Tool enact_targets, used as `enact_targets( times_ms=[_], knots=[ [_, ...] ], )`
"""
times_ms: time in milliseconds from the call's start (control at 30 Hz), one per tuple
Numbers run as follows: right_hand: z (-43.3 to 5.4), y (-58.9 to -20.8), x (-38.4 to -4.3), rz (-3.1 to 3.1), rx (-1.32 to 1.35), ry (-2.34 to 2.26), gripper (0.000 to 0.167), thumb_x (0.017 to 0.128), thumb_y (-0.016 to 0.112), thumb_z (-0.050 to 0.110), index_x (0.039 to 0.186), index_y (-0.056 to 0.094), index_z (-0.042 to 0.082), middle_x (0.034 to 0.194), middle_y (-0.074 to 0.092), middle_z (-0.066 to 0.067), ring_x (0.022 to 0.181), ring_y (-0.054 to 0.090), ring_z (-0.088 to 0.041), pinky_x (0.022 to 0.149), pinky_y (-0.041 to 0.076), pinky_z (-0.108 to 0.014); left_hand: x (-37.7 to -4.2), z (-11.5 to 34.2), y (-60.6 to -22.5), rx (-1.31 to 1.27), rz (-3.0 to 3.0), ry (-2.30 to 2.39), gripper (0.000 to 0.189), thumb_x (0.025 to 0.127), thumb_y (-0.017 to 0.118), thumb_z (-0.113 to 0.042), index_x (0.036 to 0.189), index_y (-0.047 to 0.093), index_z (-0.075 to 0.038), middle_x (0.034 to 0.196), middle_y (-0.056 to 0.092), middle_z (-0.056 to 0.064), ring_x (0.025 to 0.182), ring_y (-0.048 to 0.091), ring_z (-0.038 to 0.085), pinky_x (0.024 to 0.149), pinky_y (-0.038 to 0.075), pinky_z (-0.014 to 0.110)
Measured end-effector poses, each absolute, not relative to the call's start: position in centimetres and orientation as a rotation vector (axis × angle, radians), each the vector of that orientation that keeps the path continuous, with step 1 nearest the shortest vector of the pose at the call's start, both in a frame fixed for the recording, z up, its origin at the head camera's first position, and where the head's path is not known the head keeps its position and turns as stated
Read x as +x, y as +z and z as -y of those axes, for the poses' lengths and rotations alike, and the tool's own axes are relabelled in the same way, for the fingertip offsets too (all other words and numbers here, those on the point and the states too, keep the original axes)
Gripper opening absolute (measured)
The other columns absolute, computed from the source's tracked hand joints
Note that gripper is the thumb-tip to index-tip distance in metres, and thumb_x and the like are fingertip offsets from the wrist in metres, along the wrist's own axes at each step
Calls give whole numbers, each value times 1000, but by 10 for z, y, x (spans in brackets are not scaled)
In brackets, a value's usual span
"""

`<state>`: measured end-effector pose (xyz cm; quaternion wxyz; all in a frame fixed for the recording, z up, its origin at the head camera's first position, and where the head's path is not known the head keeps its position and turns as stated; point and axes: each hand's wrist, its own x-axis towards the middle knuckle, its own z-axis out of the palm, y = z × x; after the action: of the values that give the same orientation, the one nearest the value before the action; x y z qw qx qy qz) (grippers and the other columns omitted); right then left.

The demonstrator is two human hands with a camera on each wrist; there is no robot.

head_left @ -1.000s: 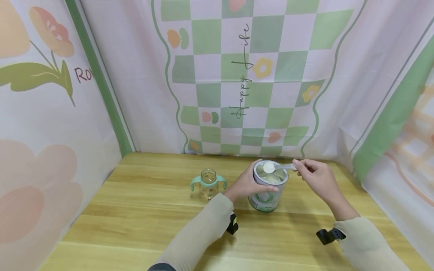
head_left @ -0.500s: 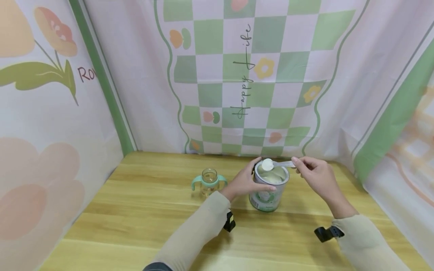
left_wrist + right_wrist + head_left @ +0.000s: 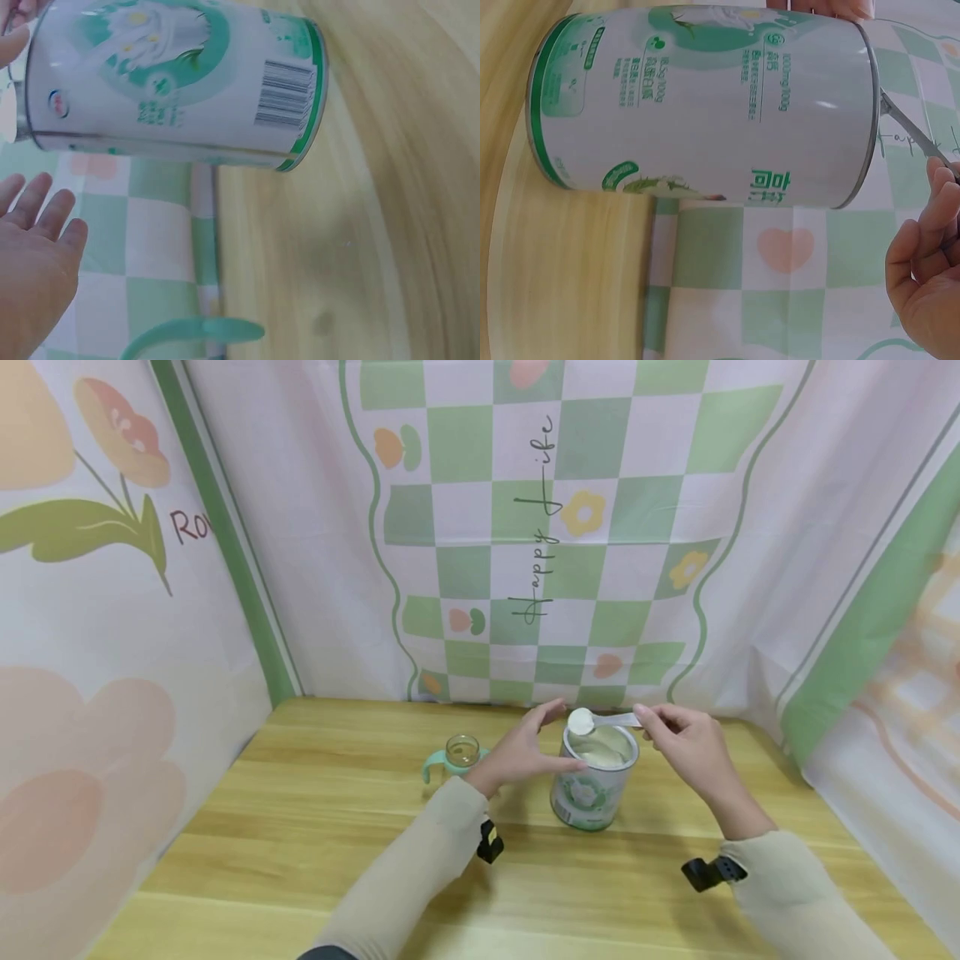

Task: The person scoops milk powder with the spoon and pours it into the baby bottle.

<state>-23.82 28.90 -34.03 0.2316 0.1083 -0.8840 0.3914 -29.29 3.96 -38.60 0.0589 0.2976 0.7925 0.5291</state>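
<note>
A white and green milk powder can [image 3: 592, 797] stands without a lid on the table, pale powder showing inside. My right hand [image 3: 690, 756] pinches the handle of a measuring scoop [image 3: 617, 720], whose bowl is heaped with powder over the can's left rim. Left of the can is my left hand [image 3: 521, 753], thumb and fingers spread; the left wrist view shows a gap between its fingers [image 3: 54, 214] and the can [image 3: 172, 82]. Behind that hand stands a small clear baby bottle [image 3: 462, 750] with mint green handles, its right side partly hidden.
The wooden table [image 3: 315, 827] ends at a checkered green and white curtain [image 3: 517, 568] at the back. Printed curtains also hang at the left and right. Black cameras [image 3: 490, 842] are strapped to both wrists.
My left hand has let go of the can and moved left, now covering part of the bottle. My right hand has lifted the full scoop slightly and shifted it left to the rim.
</note>
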Motion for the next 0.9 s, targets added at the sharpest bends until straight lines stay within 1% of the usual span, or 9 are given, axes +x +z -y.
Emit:
enact_targets(
  times_ms=[167, 267, 433, 533, 667, 800, 900],
  knots=[
    [-280, -339, -242, 2409, 329, 1098, 34, 102, 62, 31, 89, 75, 3, 75, 66, -5, 62, 57, -13, 54, 48, -21, -294, -28, -380, 898, -2460, 1552, 101, 79, 86, -41, 159, 28, -18, 157, 35, -7, 142, 34, 17, 114, 32, 42],
    [-275, -339, -244, 2392, 344, 1106, 33, 101, 63, 31, 87, 75, 3, 73, 66, -7, 61, 55, -12, 53, 47, -20, -295, -21, -376, 933, -2493, 1538, 100, 80, 86, -40, 158, 29, -16, 156, 36, -5, 143, 35, 20, 114, 32, 42],
    [-266, -340, -248, 2385, 367, 1150, 34, 101, 62, 31, 87, 74, 3, 75, 66, -12, 62, 57, -14, 50, 47, -22, -296, -9, -369, 960, -2534, 1517, 99, 79, 86, -40, 157, 31, -17, 155, 40, -3, 142, 37, 20, 115, 32, 42],
    [-261, -341, -250, 2397, 367, 1160, 35, 101, 62, 33, 88, 74, 3, 76, 67, -12, 63, 58, -15, 48, 47, -24, -296, -1, -368, 934, -2529, 1536, 96, 80, 86, -38, 157, 31, -19, 154, 41, -2, 141, 37, 19, 114, 33, 44],
    [-255, -342, -252, 2410, 371, 1167, 36, 101, 61, 35, 88, 74, 4, 76, 67, -10, 63, 59, -17, 50, 48, -25, -298, 11, -370, 905, -2514, 1571, 95, 81, 86, -36, 157, 32, -22, 154, 41, -2, 141, 37, 19, 115, 31, 45],
    [-249, -343, -254, 2406, 405, 1182, 36, 102, 61, 33, 87, 73, 3, 74, 65, -10, 62, 58, -18, 52, 48, -25, -299, 24, -371, 907, -2526, 1573, 94, 81, 86, -37, 157, 33, -19, 155, 41, 2, 142, 36, 20, 116, 29, 46],
    [-243, -342, -256, 2400, 437, 1188, 37, 102, 61, 33, 86, 73, 2, 73, 65, -10, 61, 57, -18, 52, 48, -25, -300, 35, -371, 900, -2541, 1571, 93, 82, 85, -37, 157, 33, -18, 155, 42, 2, 142, 36, 19, 116, 29, 45]
  ],
)
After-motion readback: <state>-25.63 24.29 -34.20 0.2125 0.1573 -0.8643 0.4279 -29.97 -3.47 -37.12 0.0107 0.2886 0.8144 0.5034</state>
